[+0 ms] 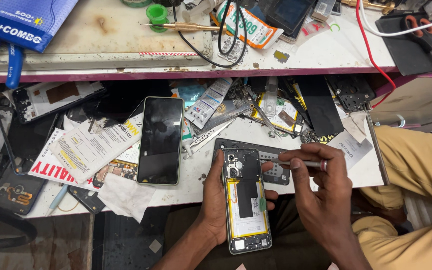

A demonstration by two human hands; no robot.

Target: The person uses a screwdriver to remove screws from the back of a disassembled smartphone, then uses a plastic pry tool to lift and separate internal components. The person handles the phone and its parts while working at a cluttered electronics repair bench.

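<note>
Left hand [215,200]: fingers wrapped round opened phone [246,200], back cover off, yellow battery [246,215] exposed; right hand [321,192]: pinching slim metal tool [296,163] above phone's top end

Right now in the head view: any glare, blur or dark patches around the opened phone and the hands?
Head view: even light and sharp on the opened phone, left hand and right hand; the tool is crisp, no motion blur. The black screen of the intact phone shows faint reflections. The area under the shelf and the lower left corner are in shadow.
</note>
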